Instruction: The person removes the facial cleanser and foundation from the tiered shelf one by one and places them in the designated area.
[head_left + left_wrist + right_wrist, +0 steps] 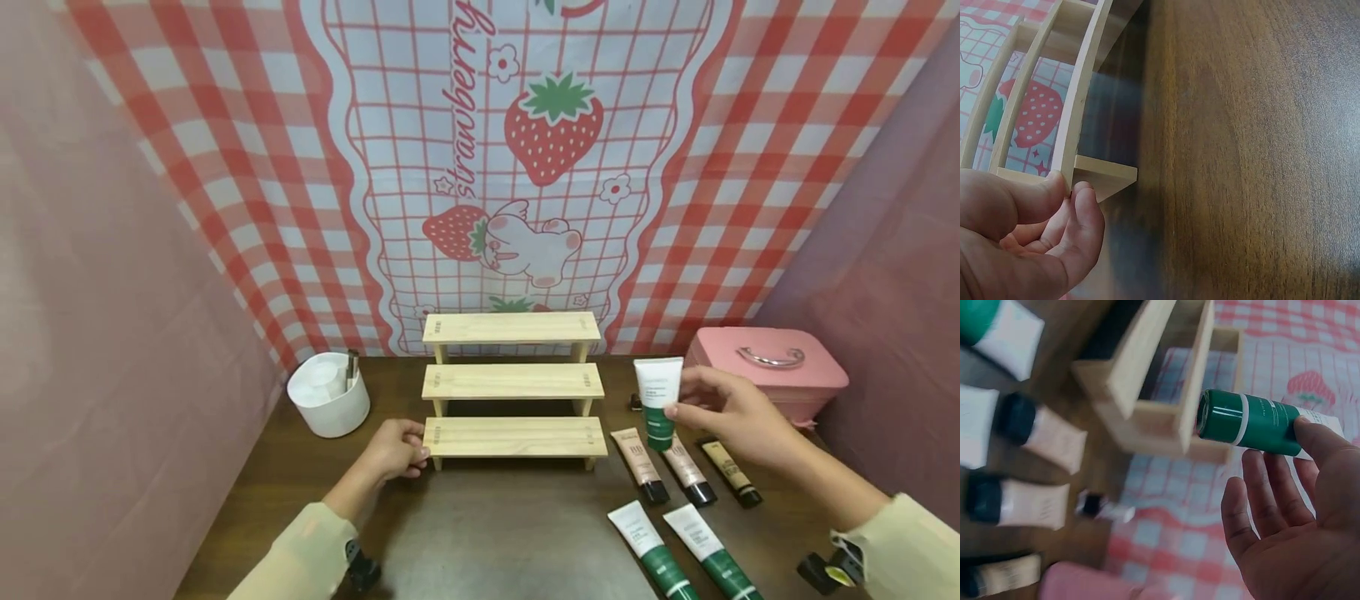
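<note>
A three-step wooden display rack stands near the back of the table. My left hand pinches the left end of its lowest step; in the left wrist view the thumb and a fingertip meet at the board's edge. In my right hand, a white and green squeeze tube is pinched, held upright to the right of the rack with its green end down. The right wrist view has the same tube between thumb and fingers. Two similar tubes lie at the front right.
Two beige BB cream tubes and a slim yellowish tube lie beneath the right hand. Behind it sits a pink case with a metal handle. A white round organizer stands left of the rack. Fabric walls enclose the brown table.
</note>
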The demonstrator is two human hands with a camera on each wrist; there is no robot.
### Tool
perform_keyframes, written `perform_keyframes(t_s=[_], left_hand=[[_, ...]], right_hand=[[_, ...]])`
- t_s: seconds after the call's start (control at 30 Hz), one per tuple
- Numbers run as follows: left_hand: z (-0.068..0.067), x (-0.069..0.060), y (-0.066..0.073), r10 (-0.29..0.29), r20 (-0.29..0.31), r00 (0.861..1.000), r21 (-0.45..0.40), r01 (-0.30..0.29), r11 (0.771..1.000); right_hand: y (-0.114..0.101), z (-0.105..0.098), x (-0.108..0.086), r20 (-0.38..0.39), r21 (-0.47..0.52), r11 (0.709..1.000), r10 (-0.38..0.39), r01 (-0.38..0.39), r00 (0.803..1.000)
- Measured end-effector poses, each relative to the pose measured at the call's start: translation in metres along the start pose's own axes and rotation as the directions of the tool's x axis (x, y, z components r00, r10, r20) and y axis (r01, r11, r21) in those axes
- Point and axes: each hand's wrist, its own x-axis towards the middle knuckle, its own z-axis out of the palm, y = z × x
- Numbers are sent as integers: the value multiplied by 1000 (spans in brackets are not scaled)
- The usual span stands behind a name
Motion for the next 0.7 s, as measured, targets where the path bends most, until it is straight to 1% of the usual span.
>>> perform_keyframes(t_s=[0.2, 0.3, 0.37, 0.53, 0.63, 0.7], left_hand=[[1, 0, -1, -6, -5, 1000, -1, 6, 1000], [2, 0, -1, -8, 1, 1000, -2, 8, 1000], [2, 0, -1, -8, 4, 1000, 0, 8, 1000], [2, 0, -1, -14, -1, 1000, 2, 14, 1000], [1, 0, -1, -15, 0, 1000, 1, 15, 1000], [1, 1, -1, -12, 0, 1000, 4, 12, 1000]], right_hand=[[40, -15, -44, -88, -33, 998, 55, -58, 995], [58, -21, -64, -111, -51, 994, 89, -96, 990], [70, -25, -77, -112, -69, 989, 119, -127, 987], [95, -27, -105, -71, -133, 961, 234, -242, 970], [108, -26, -117, -17, -171, 936, 308, -306, 951], [115, -25, -123, 25, -176, 920, 359, -350, 933]])
